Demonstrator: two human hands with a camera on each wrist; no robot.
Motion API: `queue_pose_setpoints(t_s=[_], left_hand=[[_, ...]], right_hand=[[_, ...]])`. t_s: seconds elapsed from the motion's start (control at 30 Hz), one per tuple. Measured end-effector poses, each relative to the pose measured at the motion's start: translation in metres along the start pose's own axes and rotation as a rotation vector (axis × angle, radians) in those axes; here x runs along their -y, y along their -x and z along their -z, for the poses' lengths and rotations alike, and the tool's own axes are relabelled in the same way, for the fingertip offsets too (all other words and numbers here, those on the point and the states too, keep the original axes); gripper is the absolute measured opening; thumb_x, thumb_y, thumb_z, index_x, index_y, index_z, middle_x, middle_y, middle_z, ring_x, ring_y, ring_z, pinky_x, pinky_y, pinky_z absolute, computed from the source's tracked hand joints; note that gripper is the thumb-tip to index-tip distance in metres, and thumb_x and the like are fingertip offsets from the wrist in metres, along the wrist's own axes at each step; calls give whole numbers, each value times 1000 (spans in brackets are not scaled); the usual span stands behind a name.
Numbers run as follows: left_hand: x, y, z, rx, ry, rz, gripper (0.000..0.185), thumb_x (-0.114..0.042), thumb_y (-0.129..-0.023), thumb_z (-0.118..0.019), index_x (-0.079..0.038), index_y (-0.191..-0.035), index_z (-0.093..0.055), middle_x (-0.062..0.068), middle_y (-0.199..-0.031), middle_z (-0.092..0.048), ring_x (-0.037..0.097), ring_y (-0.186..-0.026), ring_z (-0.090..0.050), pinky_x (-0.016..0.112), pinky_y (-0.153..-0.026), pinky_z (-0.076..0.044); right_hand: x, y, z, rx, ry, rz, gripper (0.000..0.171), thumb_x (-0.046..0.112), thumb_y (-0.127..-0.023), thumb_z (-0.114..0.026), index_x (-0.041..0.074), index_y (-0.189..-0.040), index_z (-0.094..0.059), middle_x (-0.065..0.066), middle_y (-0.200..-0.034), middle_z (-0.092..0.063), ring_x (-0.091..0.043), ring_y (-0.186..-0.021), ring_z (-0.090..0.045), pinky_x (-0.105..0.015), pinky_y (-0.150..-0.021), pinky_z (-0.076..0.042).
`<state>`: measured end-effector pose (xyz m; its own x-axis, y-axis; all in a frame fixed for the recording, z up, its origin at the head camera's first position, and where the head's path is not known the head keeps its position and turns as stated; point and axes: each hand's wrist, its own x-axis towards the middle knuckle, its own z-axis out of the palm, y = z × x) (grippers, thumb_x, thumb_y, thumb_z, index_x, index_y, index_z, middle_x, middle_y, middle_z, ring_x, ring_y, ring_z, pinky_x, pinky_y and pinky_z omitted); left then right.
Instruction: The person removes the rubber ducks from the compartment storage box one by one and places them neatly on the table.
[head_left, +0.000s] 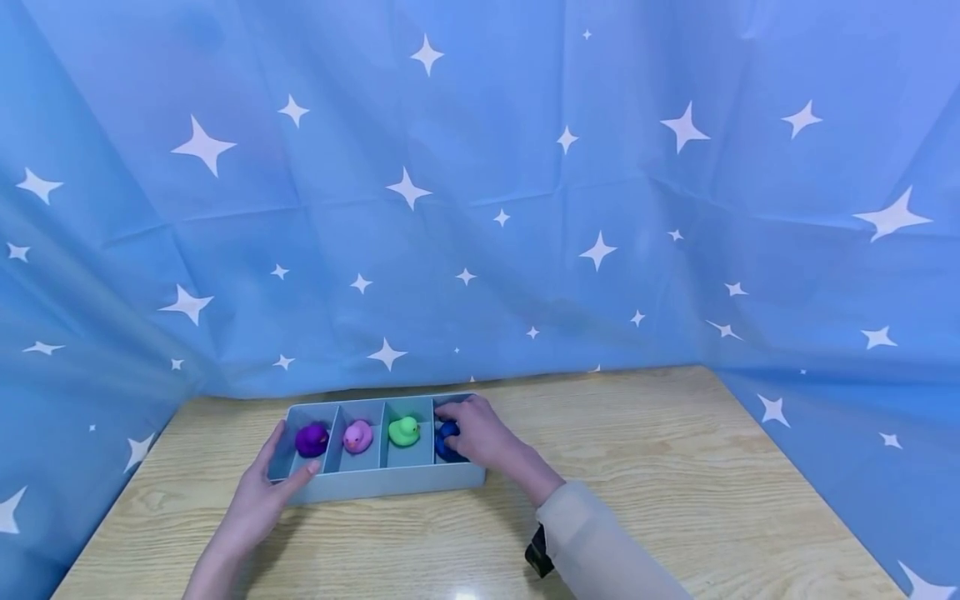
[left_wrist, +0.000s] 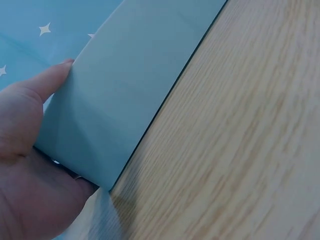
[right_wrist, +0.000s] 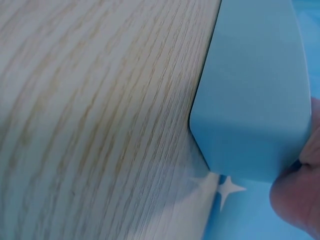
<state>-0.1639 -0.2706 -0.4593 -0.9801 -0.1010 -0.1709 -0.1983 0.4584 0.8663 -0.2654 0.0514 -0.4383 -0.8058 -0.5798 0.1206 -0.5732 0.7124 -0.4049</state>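
A long pale blue divided box [head_left: 390, 481] lies on the table. From left to right, its compartments hold a purple rubber duck [head_left: 311, 439], a pink rubber duck [head_left: 357, 437], a green rubber duck [head_left: 405, 431] and a dark blue rubber duck [head_left: 447, 442]. My left hand [head_left: 258, 500] grips the box's left end, the thumb over the front rim; the left wrist view shows the box wall [left_wrist: 125, 85] against that hand. Reaching into the rightmost compartment, my right hand [head_left: 483, 429] holds the dark blue duck between thumb and fingers and partly hides it.
The wooden table [head_left: 675, 467] extends in front of the box and to its right. Behind and at both sides hangs a blue curtain [head_left: 480, 208] with white stars. A black device [head_left: 538, 552] sits at my right wrist.
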Motion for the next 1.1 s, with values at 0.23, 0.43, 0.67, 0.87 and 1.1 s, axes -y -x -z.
queue_pose_setpoints(t_s=[0.23,0.43,0.67,0.87,1.1], left_hand=[[1,-1,2,-2,-2,-1,109,-51,-96,-69,-22,-165,9,27,-168,3,51,-152,2,70,-119,-8],[1,-1,2,0,-5,4,109,-52,-96,-69,-21,-165,9,26,-168,4,51,-152,2,70,-118,-8],[0,0,1,-4,-1,13,108,-52,-96,-68,-22,-165,9,27,-168,5,52,-151,3,71,-118,-8],[0,0,0,-16,6,3,107,-50,-97,-68,-20,-165,8,27,-168,4,52,-151,2,70,-118,-8],[1,0,-2,-17,2,-1,104,-47,-98,-67,-24,-165,8,27,-168,4,53,-151,1,70,-118,-8]], right_hand=[[1,-3,0,-15,23,23,38,4,-89,-77,1,-127,-71,-12,-120,-73,-34,-117,-62,-48,-106,-45],[1,-2,1,-10,17,25,32,5,-90,-77,2,-122,-74,-10,-117,-74,-33,-116,-62,-48,-107,-44],[1,1,2,-16,-22,45,22,16,-92,-79,5,-111,-79,-2,-106,-77,-23,-105,-66,-43,-103,-45],[-2,1,2,-57,-106,77,21,17,-91,-81,4,-107,-80,-1,-101,-78,-18,-96,-67,-39,-95,-47],[-7,5,1,-69,-227,16,19,19,-91,-81,8,-107,-81,1,-103,-75,-19,-105,-63,-39,-94,-52]])
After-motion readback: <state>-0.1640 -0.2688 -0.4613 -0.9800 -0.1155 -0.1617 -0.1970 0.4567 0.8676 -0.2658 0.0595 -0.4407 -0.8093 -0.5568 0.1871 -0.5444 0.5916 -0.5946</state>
